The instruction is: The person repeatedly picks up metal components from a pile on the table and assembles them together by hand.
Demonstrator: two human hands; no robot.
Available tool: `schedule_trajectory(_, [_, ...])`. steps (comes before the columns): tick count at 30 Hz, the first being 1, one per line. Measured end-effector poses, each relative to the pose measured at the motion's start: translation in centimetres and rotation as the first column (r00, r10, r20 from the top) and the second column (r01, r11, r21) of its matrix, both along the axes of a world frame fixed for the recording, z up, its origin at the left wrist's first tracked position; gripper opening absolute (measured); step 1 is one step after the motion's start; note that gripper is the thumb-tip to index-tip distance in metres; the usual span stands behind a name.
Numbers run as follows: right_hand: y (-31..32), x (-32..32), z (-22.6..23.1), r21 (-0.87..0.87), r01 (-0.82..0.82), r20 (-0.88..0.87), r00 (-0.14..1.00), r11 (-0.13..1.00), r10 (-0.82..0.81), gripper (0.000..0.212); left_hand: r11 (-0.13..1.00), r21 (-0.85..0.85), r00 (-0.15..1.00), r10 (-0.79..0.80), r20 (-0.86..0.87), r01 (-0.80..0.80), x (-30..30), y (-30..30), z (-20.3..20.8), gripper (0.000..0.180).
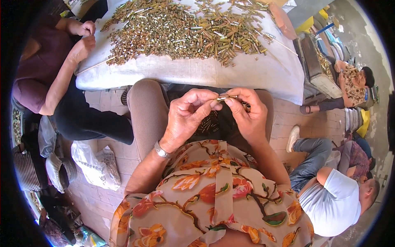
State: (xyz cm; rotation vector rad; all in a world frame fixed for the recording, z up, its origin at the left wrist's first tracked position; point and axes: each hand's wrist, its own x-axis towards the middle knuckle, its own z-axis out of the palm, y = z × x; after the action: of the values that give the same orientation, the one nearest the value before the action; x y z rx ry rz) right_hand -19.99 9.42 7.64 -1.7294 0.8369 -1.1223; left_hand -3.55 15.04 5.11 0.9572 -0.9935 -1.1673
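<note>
Above my lap, both hands meet at a small brass-coloured metal tube (222,98). My left hand (190,113), with a watch on its wrist, pinches the tube's left end between thumb and fingertips. Its right end sits in the fingers of my right hand (247,114). More small ring-like metal pieces (247,108) show against the right palm, partly hidden by the fingers. Beneath my hands, a dark container (207,125) between my knees holds many thin brass-coloured pieces. Ahead, a large heap of small metal tubes and rings (177,33) covers the table.
A white cloth (164,74) drapes the table, with thin sticks along its sides. At left a co-worker's hands (85,39) are close together. White plastic bags (94,164) lie on the brick floor. Other people sit at right, near a wooden box (323,78) of metal pieces.
</note>
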Motion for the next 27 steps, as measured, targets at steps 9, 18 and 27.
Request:
schedule_trajectory(9, [-0.8, -0.2, 0.4, 0.631, -0.419, 0.375, 0.902, 0.653, 0.217, 0.016, 0.904, -0.042, 0.744, -0.375, -0.554, 0.425, 1.3, -1.3, -1.5, 0.022])
schedule_trajectory(18, [-1.7, 0.5, -1.3, 0.713, -0.420, 0.467, 0.882, 0.562, 0.067, 0.039, 0.977, 0.160, 0.892, -0.053, -0.449, 0.139, 1.0, -1.5, -2.4, 0.019])
schedule_trajectory(27, [-2.2, 0.5, -2.9, 0.750, -0.529, 0.632, 0.750, 0.397, -0.193, 0.061, 0.979, 0.096, 0.982, 0.185, -0.029, -0.182, 0.5, -1.0, -1.5, 0.021])
